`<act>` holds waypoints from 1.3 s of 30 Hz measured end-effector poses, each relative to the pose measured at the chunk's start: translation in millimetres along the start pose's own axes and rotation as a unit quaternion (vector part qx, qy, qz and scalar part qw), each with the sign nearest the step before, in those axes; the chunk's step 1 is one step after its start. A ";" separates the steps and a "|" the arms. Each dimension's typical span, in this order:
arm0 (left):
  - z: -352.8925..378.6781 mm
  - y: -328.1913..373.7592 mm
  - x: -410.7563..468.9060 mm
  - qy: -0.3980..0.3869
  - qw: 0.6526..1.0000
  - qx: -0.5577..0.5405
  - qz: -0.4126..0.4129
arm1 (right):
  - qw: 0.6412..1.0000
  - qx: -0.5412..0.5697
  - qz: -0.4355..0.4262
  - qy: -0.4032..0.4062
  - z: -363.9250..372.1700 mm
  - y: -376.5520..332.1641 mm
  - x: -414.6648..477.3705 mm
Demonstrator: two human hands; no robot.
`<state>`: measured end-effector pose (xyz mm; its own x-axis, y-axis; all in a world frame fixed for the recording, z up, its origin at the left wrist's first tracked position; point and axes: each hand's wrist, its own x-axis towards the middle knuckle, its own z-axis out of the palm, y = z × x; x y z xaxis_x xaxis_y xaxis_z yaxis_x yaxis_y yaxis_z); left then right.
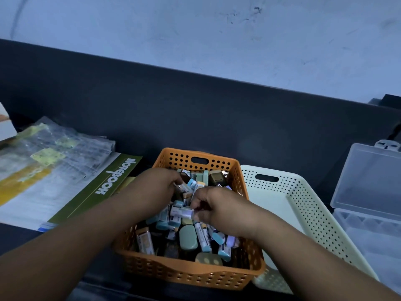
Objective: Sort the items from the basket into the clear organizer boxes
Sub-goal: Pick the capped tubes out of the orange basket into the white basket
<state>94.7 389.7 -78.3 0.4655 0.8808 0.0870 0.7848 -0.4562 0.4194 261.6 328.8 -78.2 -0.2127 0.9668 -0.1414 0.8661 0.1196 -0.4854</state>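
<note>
Right now, from the head view, both of my hands are down inside the orange basket point(191, 273), which sits on the dark table point(217, 118) near me, in the middle. It is heaped with small stationery point(204, 237): sleeved erasers with pale blue ends, a green oval eraser point(188, 238) and an olive block with dots point(208, 259) against the near wall.

My left hand point(156, 187) reaches in from the left. Its fingers are curled down onto a sleeved eraser point(184, 188) toward the far end of the pile, and they seem to grip it. My right hand point(219, 208) comes in from the right, pinching a white-wrapped eraser point(180, 211) between thumb and fingertips, just above the heap at the basket's middle.

Just beside the orange basket on the right lies a white perforated basket point(308, 216). Farther right is the clear organizer box point(368, 237), its lid standing open.

On the left lies a green notebook point(108, 187), with clear plastic packets point(43, 153) stacked on top of it.
</note>
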 end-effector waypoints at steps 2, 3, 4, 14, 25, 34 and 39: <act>-0.1 0.0 -1.1 0.012 0.999 -0.046 -0.011 | 1.000 0.011 0.008 0.004 1.5 -3.7 2.8; -0.5 -0.7 -1.5 0.019 0.997 -0.068 -0.017 | 1.000 0.018 0.012 0.004 0.8 -5.0 4.1; -1.2 -2.0 -2.0 0.024 0.995 -0.088 -0.025 | 1.000 0.021 0.018 0.002 -0.7 -5.7 5.5; -20.5 19.0 -4.0 0.102 0.958 -0.268 -0.018 | 0.990 0.056 0.014 0.127 -31.8 8.4 -28.9; 25.7 123.8 36.3 0.022 0.968 -0.242 0.063 | 0.954 -0.026 0.150 0.258 -66.7 101.7 -94.2; 66.5 164.3 53.6 -0.038 0.994 -0.078 0.065 | 0.948 -0.083 0.210 0.226 -56.8 134.0 -112.2; 79.5 157.6 52.2 -0.055 0.996 -0.026 0.065 | 0.949 -0.113 0.209 0.207 -52.0 134.0 -103.2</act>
<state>275.2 353.6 -79.5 0.6068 0.7935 0.0455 0.6936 -0.5566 0.4574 423.2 256.8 -83.8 0.3273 0.9403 0.0937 0.9204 -0.2947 -0.2569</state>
